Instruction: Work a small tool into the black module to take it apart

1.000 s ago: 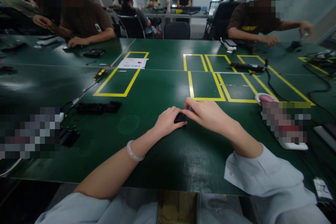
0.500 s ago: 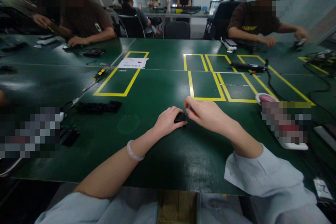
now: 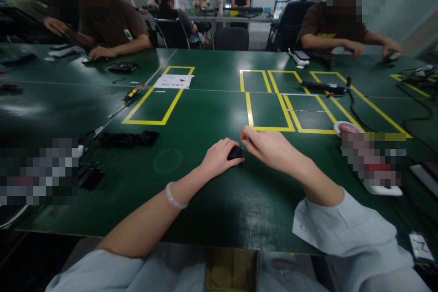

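Note:
On the green table (image 3: 219, 210), my left hand (image 3: 219, 157) is closed around a small black box-shaped object (image 3: 235, 153), thumb on the near side and fingers over the far side. Its exact kind does not show. My right hand (image 3: 270, 148) is just to the right of it, fingers curled in and the thumb side turned toward the object. Whatever the right fingertips pinch, if anything, is hidden. A small gap shows between the right fingers and the black object. A pale bangle (image 3: 175, 196) circles my left wrist.
Yellow tape rectangles (image 3: 270, 128) mark the table ahead. A black strap-like item (image 3: 128, 138) and a yellow-black screwdriver-like tool (image 3: 130, 95) are left. A white-edged phone-like thing (image 3: 383, 189) is right, near a black rod-shaped device (image 3: 323, 86) with a cable. Co-workers sit opposite.
My hands and the black object stay almost in place. Across the table, the right co-worker's hands have shifted slightly.

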{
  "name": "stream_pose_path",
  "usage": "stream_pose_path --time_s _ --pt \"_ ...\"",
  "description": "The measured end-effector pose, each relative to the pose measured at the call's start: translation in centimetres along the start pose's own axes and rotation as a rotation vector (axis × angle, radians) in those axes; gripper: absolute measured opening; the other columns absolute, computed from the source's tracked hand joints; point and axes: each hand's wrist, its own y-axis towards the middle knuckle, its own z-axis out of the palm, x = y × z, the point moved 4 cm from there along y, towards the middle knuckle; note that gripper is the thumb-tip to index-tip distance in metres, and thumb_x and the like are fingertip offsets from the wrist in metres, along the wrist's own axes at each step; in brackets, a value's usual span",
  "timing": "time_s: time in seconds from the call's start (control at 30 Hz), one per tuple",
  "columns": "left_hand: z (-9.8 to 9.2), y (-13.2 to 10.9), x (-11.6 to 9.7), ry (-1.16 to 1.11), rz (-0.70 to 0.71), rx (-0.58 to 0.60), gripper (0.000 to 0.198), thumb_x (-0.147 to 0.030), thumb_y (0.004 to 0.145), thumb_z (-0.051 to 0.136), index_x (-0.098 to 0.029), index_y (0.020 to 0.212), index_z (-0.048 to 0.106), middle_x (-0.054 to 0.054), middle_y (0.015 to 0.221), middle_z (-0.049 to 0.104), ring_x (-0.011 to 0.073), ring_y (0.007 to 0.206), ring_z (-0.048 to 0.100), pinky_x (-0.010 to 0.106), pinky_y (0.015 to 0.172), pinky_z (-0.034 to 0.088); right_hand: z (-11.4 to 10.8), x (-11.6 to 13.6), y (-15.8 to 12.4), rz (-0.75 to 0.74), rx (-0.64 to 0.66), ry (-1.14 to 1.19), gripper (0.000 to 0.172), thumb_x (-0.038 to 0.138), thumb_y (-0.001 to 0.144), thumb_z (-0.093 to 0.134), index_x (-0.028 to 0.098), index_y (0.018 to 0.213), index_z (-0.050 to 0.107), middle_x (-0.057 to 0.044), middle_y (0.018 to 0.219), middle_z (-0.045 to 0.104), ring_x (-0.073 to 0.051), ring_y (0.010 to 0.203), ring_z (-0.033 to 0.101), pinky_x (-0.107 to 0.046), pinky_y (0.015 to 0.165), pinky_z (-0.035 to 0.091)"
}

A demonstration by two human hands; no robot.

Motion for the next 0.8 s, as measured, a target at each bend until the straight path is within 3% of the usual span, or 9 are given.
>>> stream_pose_path --time_s 0.17,0.4,0.67,0.8 --pt "-0.11 -0.03 -0.07 -0.023 -0.009 0.016 0.041 -0.056 0.085 0.057 -0.022 0.107 0.054 0.005 0.103 0.058 0.0228 0.095 0.056 0.037 0.081 0.048 -0.47 0.31 -0.23 -0.005 0.002 0.064 0.017 0.025 0.092 0.039 0.02 0.106 0.048 -0.001 0.08 0.065 -0.015 0.067 0.058 -0.025 0.056 0.026" --pt "0.15 -0.03 0.16 -0.015 -0.003 -0.003 0.041 -0.057 0.085 0.057 -0.021 0.105 0.054 0.004 0.101 0.058 0.0226 0.094 0.057 0.036 0.081 0.048 -0.33 0.42 0.03 0.013 0.023 0.036 0.031 0.045 0.098 0.033 0.021 0.099 0.051 -0.001 0.072 0.063 -0.015 0.062 0.057 -0.025 0.054 0.024" --pt "-0.02 -0.04 -0.06 -0.026 -0.005 0.008 0.04 -0.055 0.084 0.058 -0.023 0.109 0.054 0.004 0.104 0.058 0.0231 0.096 0.056 0.037 0.082 0.047 -0.25 0.05 -0.14 -0.007 0.016 0.028 0.019 0.027 0.094 0.037 0.02 0.107 0.049 -0.002 0.078 0.066 -0.015 0.064 0.058 -0.025 0.054 0.024" --pt "-0.06 -0.08 -0.02 -0.016 0.003 -0.005 0.04 -0.055 0.084 0.058 -0.022 0.107 0.054 0.004 0.102 0.058 0.0231 0.095 0.056 0.036 0.081 0.048 -0.48 0.17 -0.17 -0.002 0.01 0.041 0.017 0.029 0.094 0.038 0.02 0.105 0.049 -0.002 0.08 0.066 -0.015 0.066 0.058 -0.025 0.054 0.025"
